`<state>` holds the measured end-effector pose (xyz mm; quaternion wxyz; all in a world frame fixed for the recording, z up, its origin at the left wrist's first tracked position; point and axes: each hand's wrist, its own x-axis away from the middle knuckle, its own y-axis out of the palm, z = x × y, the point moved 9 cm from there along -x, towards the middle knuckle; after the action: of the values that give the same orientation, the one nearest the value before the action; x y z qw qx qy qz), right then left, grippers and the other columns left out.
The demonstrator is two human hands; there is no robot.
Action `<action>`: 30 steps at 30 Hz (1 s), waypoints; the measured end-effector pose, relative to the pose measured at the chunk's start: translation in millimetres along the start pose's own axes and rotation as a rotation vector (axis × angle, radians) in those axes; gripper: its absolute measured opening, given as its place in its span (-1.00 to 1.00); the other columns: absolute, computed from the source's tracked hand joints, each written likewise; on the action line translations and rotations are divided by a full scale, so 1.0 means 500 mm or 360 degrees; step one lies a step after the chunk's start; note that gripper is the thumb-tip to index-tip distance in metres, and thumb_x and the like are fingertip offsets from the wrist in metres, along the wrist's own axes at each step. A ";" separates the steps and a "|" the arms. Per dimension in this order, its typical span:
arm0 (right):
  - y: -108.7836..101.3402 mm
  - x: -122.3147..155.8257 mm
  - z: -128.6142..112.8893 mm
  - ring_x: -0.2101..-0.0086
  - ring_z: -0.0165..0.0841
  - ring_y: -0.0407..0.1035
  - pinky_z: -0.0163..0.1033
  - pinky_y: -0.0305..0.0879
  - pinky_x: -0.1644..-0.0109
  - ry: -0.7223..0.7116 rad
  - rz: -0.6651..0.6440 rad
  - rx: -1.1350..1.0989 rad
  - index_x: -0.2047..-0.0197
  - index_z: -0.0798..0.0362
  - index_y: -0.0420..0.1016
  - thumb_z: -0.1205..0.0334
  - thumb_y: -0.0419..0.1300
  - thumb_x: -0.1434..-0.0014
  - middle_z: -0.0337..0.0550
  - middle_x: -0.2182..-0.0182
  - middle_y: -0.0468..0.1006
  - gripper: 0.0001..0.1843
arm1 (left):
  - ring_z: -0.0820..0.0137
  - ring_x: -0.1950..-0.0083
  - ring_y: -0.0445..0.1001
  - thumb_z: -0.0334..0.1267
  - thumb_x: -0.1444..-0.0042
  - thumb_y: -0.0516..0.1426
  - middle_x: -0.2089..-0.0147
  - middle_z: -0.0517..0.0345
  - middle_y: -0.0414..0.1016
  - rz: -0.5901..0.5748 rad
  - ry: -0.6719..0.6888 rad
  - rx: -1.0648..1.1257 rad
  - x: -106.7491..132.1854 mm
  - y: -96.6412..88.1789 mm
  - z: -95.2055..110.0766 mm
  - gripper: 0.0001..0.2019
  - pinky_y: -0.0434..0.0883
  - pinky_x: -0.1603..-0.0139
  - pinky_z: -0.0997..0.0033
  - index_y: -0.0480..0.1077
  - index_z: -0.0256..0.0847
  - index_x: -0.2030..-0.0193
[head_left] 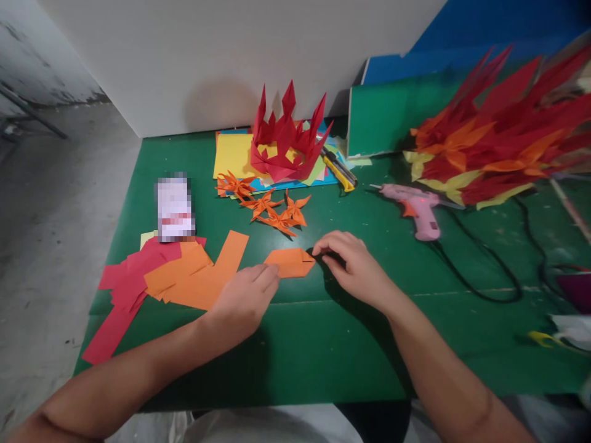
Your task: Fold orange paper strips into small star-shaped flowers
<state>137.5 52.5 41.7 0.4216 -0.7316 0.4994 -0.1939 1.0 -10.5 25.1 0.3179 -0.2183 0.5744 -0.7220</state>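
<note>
A small folded orange paper piece (290,262) lies on the green table (323,344) between my hands. My left hand (244,301) rests flat with its fingertips pressing the paper's left end, fingers close together. My right hand (355,264) pinches the paper's right tip with thumb and forefinger. Just left of my left hand lie cut orange strips (203,274) over red strips (129,289). Behind the paper sit three small orange folded flowers (265,206).
A red spiky paper crown (286,144) stands on stacked coloured sheets (233,157) at the back. A yellow utility knife (339,172), a pink glue gun (418,209) with black cable (484,264), a phone (174,206) and a large red-orange paper piece (498,135) lie around.
</note>
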 end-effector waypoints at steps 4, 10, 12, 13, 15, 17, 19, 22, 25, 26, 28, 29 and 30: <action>0.006 0.002 -0.056 0.16 -0.27 0.31 -0.13 0.21 0.12 -0.0321 0.0024 -0.0007 0.06 -0.07 0.46 0.53 -0.07 -0.16 -0.10 0.18 0.47 -0.55 | 0.20 0.00 0.41 -0.51 -0.16 -0.06 -0.24 -0.15 0.31 -0.0065 0.0023 -0.0093 -0.007 0.007 -0.001 -0.72 0.39 -0.01 0.17 0.37 -0.34 0.05; 0.034 0.007 -0.055 0.27 -0.27 0.26 -0.17 0.09 0.29 -0.0273 -0.0035 0.0423 0.08 -0.02 0.54 0.51 -0.03 -0.17 -0.10 0.30 0.52 -0.58 | 0.26 0.05 0.40 -0.45 -0.23 -0.03 -0.23 -0.11 0.32 -0.0015 0.0039 -0.0066 -0.007 -0.002 -0.008 -0.79 0.36 -0.04 0.19 0.37 -0.30 0.07; 0.023 0.009 -0.050 0.30 -0.27 0.25 -0.17 0.07 0.31 -0.0247 0.0020 0.0497 0.13 -0.02 0.56 0.51 -0.01 -0.16 -0.12 0.33 0.52 -0.60 | 0.26 0.07 0.41 -0.42 -0.25 -0.04 -0.24 -0.10 0.32 0.0014 0.0029 -0.0050 -0.009 -0.006 -0.011 -0.80 0.37 -0.02 0.18 0.37 -0.29 0.10; 0.015 0.009 -0.051 0.31 -0.27 0.25 -0.17 0.07 0.32 -0.0245 0.0061 0.0524 0.16 -0.02 0.57 0.51 0.01 -0.14 -0.12 0.34 0.53 -0.62 | 0.27 0.08 0.42 -0.39 -0.26 -0.04 -0.22 -0.09 0.33 0.0027 0.0039 -0.0040 -0.011 -0.008 -0.011 -0.81 0.37 0.00 0.18 0.38 -0.29 0.11; 0.000 0.010 -0.059 0.30 -0.25 0.27 -0.15 0.10 0.30 -0.0258 0.0160 0.0533 0.21 0.00 0.57 0.50 0.03 -0.13 -0.10 0.32 0.53 -0.66 | 0.27 0.11 0.43 -0.30 -0.27 -0.01 -0.16 -0.08 0.40 0.0077 0.0068 -0.0001 -0.015 -0.013 -0.013 -0.81 0.39 0.04 0.21 0.40 -0.28 0.16; -0.002 0.010 -0.074 0.25 -0.25 0.30 -0.13 0.18 0.24 -0.0335 0.0170 0.0404 0.22 0.01 0.56 0.46 0.06 -0.15 -0.09 0.28 0.53 -0.72 | 0.28 0.12 0.45 -0.20 -0.26 0.02 -0.07 -0.05 0.47 0.0168 0.0076 0.0066 -0.015 -0.021 -0.018 -0.78 0.41 0.06 0.24 0.42 -0.28 0.20; 0.019 0.010 -0.090 0.22 -0.28 0.34 -0.14 0.26 0.16 -0.0456 -0.0009 0.0168 0.16 0.01 0.53 0.38 0.10 -0.20 -0.09 0.24 0.53 -0.79 | 0.30 0.15 0.47 -0.15 -0.25 0.03 0.03 -0.04 0.51 0.0263 0.0055 0.0129 -0.013 -0.027 -0.028 -0.75 0.41 0.08 0.25 0.43 -0.27 0.25; 0.048 0.012 -0.096 0.21 -0.30 0.38 -0.16 0.34 0.14 -0.0501 -0.0195 0.0012 0.12 0.02 0.49 0.28 0.15 -0.22 -0.09 0.21 0.54 -0.82 | 0.32 0.20 0.48 -0.13 -0.24 0.04 0.12 -0.02 0.53 0.0350 0.0058 0.0160 -0.008 -0.032 -0.033 -0.72 0.42 0.13 0.26 0.45 -0.27 0.31; 0.052 0.014 -0.095 0.22 -0.30 0.39 -0.16 0.36 0.16 -0.0497 -0.0160 0.0063 0.17 0.04 0.51 0.28 0.13 -0.23 -0.09 0.23 0.55 -0.85 | 0.33 0.25 0.49 -0.11 -0.25 0.02 0.19 0.00 0.53 0.0422 0.0069 0.0147 -0.006 -0.042 -0.032 -0.69 0.42 0.19 0.29 0.44 -0.28 0.36; 0.053 0.015 -0.099 0.24 -0.31 0.39 -0.16 0.36 0.17 -0.0523 -0.0150 0.0100 0.20 0.05 0.52 0.28 0.12 -0.24 -0.09 0.25 0.56 -0.85 | 0.34 0.26 0.48 -0.11 -0.25 0.01 0.22 0.02 0.53 0.0417 0.0065 0.0148 -0.007 -0.043 -0.032 -0.68 0.41 0.22 0.31 0.44 -0.28 0.36; 0.054 0.019 -0.109 0.29 -0.31 0.39 -0.16 0.36 0.21 -0.0597 -0.0132 0.0201 0.24 0.07 0.53 0.28 0.08 -0.26 -0.09 0.31 0.57 -0.82 | 0.35 0.29 0.48 -0.11 -0.26 0.00 0.26 0.05 0.51 0.0356 0.0047 0.0159 -0.012 -0.040 -0.033 -0.68 0.40 0.25 0.33 0.43 -0.27 0.34; 0.054 0.021 -0.116 0.31 -0.31 0.39 -0.16 0.36 0.23 -0.0639 -0.0127 0.0251 0.26 0.08 0.53 0.28 0.06 -0.27 -0.08 0.33 0.57 -0.79 | 0.35 0.29 0.47 -0.10 -0.27 -0.01 0.27 0.06 0.50 0.0318 0.0035 0.0161 -0.014 -0.037 -0.034 -0.69 0.39 0.26 0.33 0.42 -0.27 0.32; 0.055 0.024 -0.122 0.33 -0.32 0.39 -0.17 0.37 0.24 -0.0676 -0.0126 0.0294 0.27 0.09 0.54 0.28 0.03 -0.29 -0.08 0.35 0.57 -0.76 | 0.35 0.29 0.47 -0.10 -0.27 -0.02 0.27 0.07 0.49 0.0283 0.0025 0.0159 -0.016 -0.035 -0.034 -0.68 0.39 0.26 0.33 0.42 -0.27 0.31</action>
<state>84.0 12.2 52.3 0.5744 -0.7333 0.3506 -0.0968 -8.6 9.4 38.1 0.3867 -0.1446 0.5572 -0.7204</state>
